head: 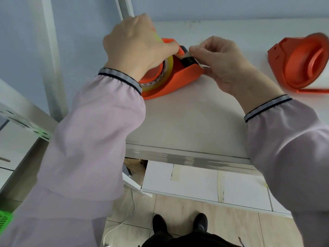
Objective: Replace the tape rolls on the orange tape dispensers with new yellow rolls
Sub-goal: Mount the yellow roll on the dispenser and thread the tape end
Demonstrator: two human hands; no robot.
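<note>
Head view shows your left hand (137,49) lying over the orange plastic tape dispenser (175,78), which stands near the far left corner of the pale worktop (178,122). A translucent yellow tape roll (164,72) already sits on the hub of this dispenser. The fingers of the left hand are curled down over the roll and the dispenser top; how firmly they press, you cannot tell from here. Your right hand (226,65) is at the front end of the dispenser, beside the black cutter block (187,60). Its thumb and forefinger are pinched together on the free end of the tape (201,64), a thin whitish strip, and the other fingers are folded loosely.

I judge that this first dispenser is almost finished: the new roll is mounted, and only the leading of the tape over the cutter is left. A second orange tape dispenser (300,63) lies on its side near the far right edge of the worktop. Its hub looks empty, so this one probably waits for its new roll.
</note>
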